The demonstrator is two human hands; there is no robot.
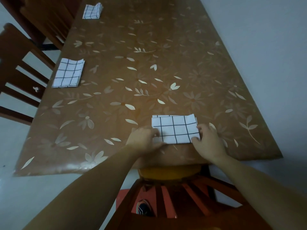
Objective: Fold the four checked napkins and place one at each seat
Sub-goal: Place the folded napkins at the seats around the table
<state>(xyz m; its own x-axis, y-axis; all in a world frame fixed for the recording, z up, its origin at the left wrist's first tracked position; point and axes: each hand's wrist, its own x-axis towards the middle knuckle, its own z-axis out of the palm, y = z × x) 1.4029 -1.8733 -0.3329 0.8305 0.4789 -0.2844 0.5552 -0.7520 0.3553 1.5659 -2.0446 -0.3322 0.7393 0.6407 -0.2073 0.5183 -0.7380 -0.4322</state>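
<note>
Your left grip (142, 138) and right grip (207, 140) are pinching opposite ends of the folded black-checked white napkin (176, 130) (flat on the brown floral desk (116, 113)).

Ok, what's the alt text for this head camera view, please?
The left hand and right hand hold the two ends of a near napkin, folded and checked, at the near edge of a brown flowered table, by a wooden chair. A middle napkin and a far napkin lie folded along the table's left edge.

Left hand (143, 138), right hand (208, 140) pinch folded napkin (176, 130) ends; second napkin (69, 73), third napkin (91, 11) along table (166, 47) left edge.
</note>
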